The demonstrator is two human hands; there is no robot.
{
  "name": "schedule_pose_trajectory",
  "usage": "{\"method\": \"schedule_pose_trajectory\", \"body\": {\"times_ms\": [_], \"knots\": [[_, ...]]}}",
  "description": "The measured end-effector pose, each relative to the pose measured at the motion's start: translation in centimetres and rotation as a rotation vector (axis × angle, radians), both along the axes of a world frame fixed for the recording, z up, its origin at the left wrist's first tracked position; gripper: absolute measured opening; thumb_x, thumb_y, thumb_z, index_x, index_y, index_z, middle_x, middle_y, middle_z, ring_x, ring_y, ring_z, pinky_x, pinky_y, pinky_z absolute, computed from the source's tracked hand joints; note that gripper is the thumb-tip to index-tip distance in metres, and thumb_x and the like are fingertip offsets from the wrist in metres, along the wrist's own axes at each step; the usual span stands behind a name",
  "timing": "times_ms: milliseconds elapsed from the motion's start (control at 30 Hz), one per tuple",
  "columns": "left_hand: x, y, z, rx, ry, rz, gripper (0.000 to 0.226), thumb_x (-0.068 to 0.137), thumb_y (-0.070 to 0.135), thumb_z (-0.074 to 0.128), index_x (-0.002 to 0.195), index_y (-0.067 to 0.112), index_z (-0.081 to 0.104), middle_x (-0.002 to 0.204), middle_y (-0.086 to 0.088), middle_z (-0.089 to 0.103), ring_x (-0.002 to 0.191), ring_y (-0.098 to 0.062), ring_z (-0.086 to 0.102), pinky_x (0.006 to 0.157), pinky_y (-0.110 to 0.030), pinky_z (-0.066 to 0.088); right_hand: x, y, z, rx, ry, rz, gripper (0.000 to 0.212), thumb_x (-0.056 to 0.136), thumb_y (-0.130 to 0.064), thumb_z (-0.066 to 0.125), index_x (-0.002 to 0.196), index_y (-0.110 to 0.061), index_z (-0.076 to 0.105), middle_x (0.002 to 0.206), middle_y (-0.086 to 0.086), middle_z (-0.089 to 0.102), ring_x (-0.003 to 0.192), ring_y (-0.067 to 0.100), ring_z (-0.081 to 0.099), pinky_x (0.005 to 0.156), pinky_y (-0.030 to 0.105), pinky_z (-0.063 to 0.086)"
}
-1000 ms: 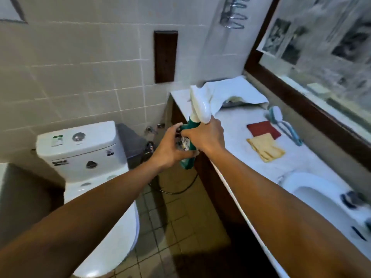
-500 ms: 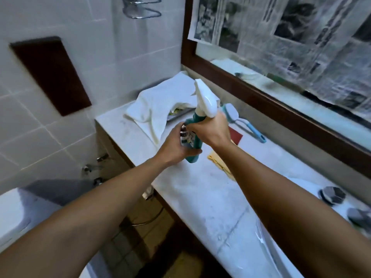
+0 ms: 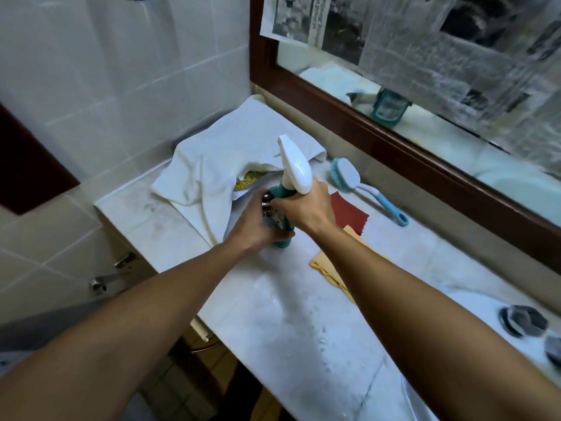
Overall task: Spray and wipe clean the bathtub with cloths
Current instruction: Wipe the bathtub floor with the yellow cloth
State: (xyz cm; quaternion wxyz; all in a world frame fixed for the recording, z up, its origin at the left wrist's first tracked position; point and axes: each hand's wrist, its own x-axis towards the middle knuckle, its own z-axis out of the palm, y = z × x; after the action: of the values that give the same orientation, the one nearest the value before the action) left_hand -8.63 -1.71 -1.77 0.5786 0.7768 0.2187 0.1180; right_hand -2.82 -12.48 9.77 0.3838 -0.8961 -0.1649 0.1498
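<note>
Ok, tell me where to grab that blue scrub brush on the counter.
Take the scrub brush by its slim blue handle, coming from above at the end nearest the sink. It lies flat on the countertop, bristle head toward the white towel, handle free.

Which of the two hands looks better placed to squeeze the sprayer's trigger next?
Probably the right hand. It grips the neck of the teal spray bottle just under the white trigger head, so its fingers sit nearest the trigger. The left hand wraps the bottle's lower body, steadying it.
</note>
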Motion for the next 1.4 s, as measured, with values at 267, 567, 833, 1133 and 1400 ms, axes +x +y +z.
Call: {"method": "schedule_pose_trajectory", "body": {"times_ms": [267, 567, 833, 1133, 1400], "knots": [[0.3, 0.0, -1.4, -0.048, 0.02, -0.021, 0.095, 0.047, 0.037, 0.097, 0.125, 0.045, 0.043, 0.124, 0.016, 0.061, 0.113, -0.008, 0.064, 0.096, -0.042, 0.057, 0.6, -0.2, -1.2, -0.024, 0.013, -0.002, 0.038, 0.074, -0.026, 0.084, 0.097, -0.023, 0.054, 0.101, 0.007, 0.068, 0.091, 0.029, 0.069, 0.074, 0.047, 0.062], [-0.3, -0.2, -0.5, -0.015, 0.194, -0.028, 0.099, 0.058, 0.035, 0.096, 0.139, 0.031, 0.038, 0.128, 0.008, 0.06, 0.116, -0.015, 0.062, 0.098, -0.036, 0.054, 1.1, -1.4, -2.3, -0.122, 0.017, 0.088, 0.058, 0.068, -0.047, 0.088, 0.113, -0.02, 0.063, 0.104, 0.002, 0.071, 0.092, 0.023, 0.068, 0.076, 0.043, 0.061], [-2.8, -4.3, -1.1, 0.463, 0.608, -0.384, 0.026, 0.086, 0.041, 0.071, 0.096, 0.017, 0.068, 0.104, -0.007, 0.068, 0.09, -0.024, 0.064, 0.075, -0.032, 0.053, 1.8, -8.5, -7.6, -0.29, 0.111, 0.03, 0.063, 0.079, -0.042, 0.084, 0.132, -0.016, 0.062, 0.127, 0.002, 0.067, 0.107, 0.021, 0.064, 0.092, 0.039, 0.056], [-5.2, -8.1, -6.5, 0.968, 0.14, -0.527, 0.057, 0.089, 0.049, 0.056, 0.129, 0.009, 0.062, 0.138, -0.012, 0.057, 0.128, -0.031, 0.053, 0.105, -0.041, 0.043, -0.2, -15.4, -15.2, -0.689, -0.113, 0.222, 0.065, 0.101, -0.06, 0.044, 0.155, -0.025, 0.032, 0.168, 0.007, 0.02, 0.154, 0.035, 0.016, 0.118, 0.049, 0.031], [-6.0, -7.8, -6.8, 0.916, 0.142, -0.554, 0.06, 0.098, 0.051, 0.046, 0.136, 0.007, 0.059, 0.153, -0.012, 0.047, 0.144, -0.029, 0.04, 0.116, -0.039, 0.032, -0.4, -17.4, -16.1, -0.586, -0.343, 0.161, 0.032, 0.099, -0.004, 0.046, 0.128, -0.009, 0.061, 0.129, 0.016, 0.064, 0.12, 0.041, 0.058, 0.081, 0.046, 0.051]]}}
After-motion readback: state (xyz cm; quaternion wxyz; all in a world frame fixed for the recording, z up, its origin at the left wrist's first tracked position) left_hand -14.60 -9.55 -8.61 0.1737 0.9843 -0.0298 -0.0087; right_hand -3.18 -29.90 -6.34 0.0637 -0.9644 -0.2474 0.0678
